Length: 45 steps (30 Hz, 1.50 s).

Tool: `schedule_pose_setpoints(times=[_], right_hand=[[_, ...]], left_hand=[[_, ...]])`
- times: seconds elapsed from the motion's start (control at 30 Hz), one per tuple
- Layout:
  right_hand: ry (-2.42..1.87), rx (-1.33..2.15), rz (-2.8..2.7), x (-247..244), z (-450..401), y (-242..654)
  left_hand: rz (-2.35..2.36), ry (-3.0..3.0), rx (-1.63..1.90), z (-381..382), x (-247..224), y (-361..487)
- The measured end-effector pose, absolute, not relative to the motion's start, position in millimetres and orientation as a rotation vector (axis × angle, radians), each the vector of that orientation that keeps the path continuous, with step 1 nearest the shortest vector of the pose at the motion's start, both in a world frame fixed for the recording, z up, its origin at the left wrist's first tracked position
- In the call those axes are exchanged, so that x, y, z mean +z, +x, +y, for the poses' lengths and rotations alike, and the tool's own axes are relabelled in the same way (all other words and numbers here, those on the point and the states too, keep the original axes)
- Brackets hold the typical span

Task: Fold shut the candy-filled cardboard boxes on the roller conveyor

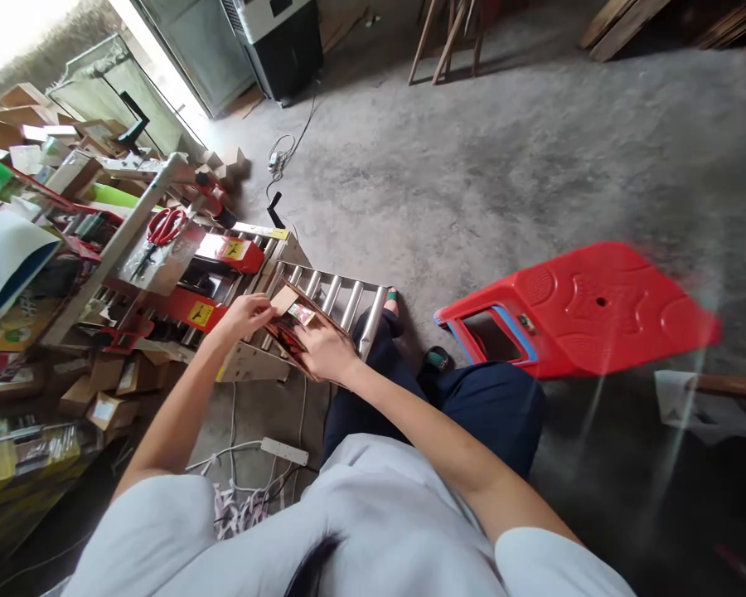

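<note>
An open brown cardboard box (286, 298) rests at a slant on the metal roller conveyor (331, 300), close to my legs. My left hand (249, 317) is at the box's left side, its fingers pinched on the edge by a raised flap. Over the opening, my right hand (326, 348) reaches in with bent fingers on a small colourful packet (302, 313). Those fingertips are partly hidden, as are the other contents. Beside the box stands the carton sealing machine (199, 311), red with yellow warning labels.
Red-handled scissors (166, 225) lie on the sealer's top. Cardboard boxes (105, 398) are piled at the left. A red plastic stool (584, 307) is on the floor to my right. A power strip (284, 451) and cables lie below the conveyor. An air cooler (279, 50) stands farther off.
</note>
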State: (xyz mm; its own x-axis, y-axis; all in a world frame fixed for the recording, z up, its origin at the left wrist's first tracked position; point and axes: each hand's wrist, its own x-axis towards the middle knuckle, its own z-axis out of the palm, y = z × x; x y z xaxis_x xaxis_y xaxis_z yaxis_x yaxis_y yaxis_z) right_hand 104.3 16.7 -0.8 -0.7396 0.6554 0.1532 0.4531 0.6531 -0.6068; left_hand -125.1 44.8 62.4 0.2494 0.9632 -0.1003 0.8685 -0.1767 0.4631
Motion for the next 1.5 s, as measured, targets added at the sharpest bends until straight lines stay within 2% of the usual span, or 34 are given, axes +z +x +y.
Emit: schedule_pose_setpoints(times=[0.1, 0.23, 0.4, 0.53, 0.67, 0.77, 0.93, 1.0, 1.07, 1.17, 1.27, 1.37, 1.5], right_hand=[[-0.755, 0.764, -2.343, 1.2, 10.6, 117.7], [-0.855, 0.709, -2.199, -3.2, 9.5, 119.9], [-0.948, 0.787, -2.468, -14.2, 20.3, 106.6], [-0.797, 0.790, -2.464, 7.8, 18.7, 120.2], [-0.824, 0.699, -2.162, 39.7, 15.1, 143.6], [-0.939, 0.730, -2.118, 32.1, 10.1, 142.6], [-0.860, 0.839, -2.307, -9.9, -8.5, 123.2], [-0.865, 0.860, -2.273, -14.6, -7.7, 122.4], [-0.818, 0.957, -2.220, -13.2, 0.7, 127.8], [-0.686, 1.257, -2.038, -11.0, 19.1, 146.6], [-0.790, 1.422, -1.688, -15.9, 29.2, 178.7], [-0.998, 1.375, -1.449, -29.7, 26.5, 226.4], [-1.234, 1.311, -1.401, -61.1, 9.5, 301.9]], left_hand=[[1.777, 2.120, 0.111, 58.9, 50.7, -119.7], [2.072, 2.134, -0.013, 57.9, 30.5, -103.9], [2.534, 2.090, 0.195, 45.0, 13.6, -82.6], [2.532, 1.984, 0.164, 46.5, 5.4, -75.2], [2.471, 1.982, 0.158, 49.6, -2.6, -76.5], [2.438, 1.907, 0.432, 50.6, -8.1, -83.2], [2.283, 1.654, 1.219, 42.0, -5.5, -86.8], [2.247, 1.651, 1.434, 26.2, -1.3, -73.4], [2.093, 1.839, 1.319, 2.6, 1.5, -50.6], [1.766, 2.167, 0.786, -33.1, -0.1, -11.9], [1.799, 2.257, 0.436, -44.5, -6.6, 8.5], [1.965, 2.217, 0.324, -26.0, -6.4, -10.1], [2.190, 2.083, 0.356, 15.1, 24.4, -71.5]])
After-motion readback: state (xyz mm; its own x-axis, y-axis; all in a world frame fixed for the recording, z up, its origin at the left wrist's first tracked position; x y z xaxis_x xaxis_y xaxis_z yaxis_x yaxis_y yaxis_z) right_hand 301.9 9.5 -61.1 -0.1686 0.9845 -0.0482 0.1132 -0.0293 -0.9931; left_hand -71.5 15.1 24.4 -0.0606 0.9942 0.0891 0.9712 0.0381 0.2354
